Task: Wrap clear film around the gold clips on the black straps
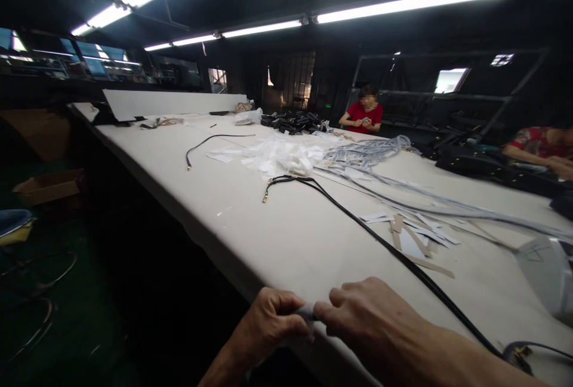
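**At the near table edge: both hands pinch one small grey piece**

At the near edge of the table (286, 237), the left hand (268, 324) and right hand (371, 315) meet. Both have thumb and fingers closed on a small grey piece (307, 313), which is held between them just above the edge. What the piece is cannot be made out.

Progress, as judged: the piece is gripped but not yet laid down. A black strap (380, 240) lies stretched across the table, its clasp (267, 196) at the far end. A heap of white wrappers (282, 157) and a bundle of grey straps (367, 151) lie beyond it, so much material appears to remain unhandled.

Clearance: bare tabletop lies directly ahead of the hands. The black strap passes close to the right forearm. Paper scraps (416, 235) lie right of the strap. Left of the hands the table drops off to dark floor.
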`<state>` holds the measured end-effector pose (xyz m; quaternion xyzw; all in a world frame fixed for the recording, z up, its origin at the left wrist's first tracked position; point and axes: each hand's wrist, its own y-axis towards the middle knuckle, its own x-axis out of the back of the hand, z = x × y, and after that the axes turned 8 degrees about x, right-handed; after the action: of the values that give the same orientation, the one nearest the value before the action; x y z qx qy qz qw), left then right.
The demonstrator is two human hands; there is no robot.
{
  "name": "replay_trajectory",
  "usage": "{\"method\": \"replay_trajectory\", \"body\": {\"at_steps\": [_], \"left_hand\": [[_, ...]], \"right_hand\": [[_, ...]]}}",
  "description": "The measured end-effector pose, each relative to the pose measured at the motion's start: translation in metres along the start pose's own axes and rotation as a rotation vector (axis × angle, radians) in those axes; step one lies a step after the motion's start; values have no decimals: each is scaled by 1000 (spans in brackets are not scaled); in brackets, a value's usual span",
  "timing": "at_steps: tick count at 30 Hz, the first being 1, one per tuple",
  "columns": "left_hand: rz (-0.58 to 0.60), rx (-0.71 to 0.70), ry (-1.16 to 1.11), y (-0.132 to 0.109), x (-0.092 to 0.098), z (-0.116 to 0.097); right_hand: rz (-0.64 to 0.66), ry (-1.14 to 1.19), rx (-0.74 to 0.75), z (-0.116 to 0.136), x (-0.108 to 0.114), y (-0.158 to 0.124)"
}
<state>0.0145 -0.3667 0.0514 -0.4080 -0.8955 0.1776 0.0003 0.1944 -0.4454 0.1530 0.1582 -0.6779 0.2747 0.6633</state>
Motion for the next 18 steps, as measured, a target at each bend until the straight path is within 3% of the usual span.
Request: {"method": "replay_trajectory", "body": {"at_steps": [2,4,7,9,11,12,14,16,18], "left_hand": [[-28,-31,5,1,-6,1],[-97,-157,97,0,-9,5],[-281,-630,430,-3,-2,11],[-412,-955,687,-6,7,14],[-485,-1102,839,-9,15,16],[-486,-1096,856,-10,16,16],[-424,-943,760,-10,14,16],[-300,-621,527,-8,6,14],[-159,-261,228,-6,-4,11]], "right_hand": [[-19,10,-36,2,-3,5],[-50,182,-134,-2,-4,9],[45,843,-326,-19,-1,8],[138,1251,-378,-33,-2,3],[140,1435,-381,-43,-7,-5],[119,1454,-391,-46,-11,-8],[57,1385,-451,-45,-18,-11],[-26,1174,-487,-37,-21,-10],[-133,814,-391,-24,-18,-7]]}}
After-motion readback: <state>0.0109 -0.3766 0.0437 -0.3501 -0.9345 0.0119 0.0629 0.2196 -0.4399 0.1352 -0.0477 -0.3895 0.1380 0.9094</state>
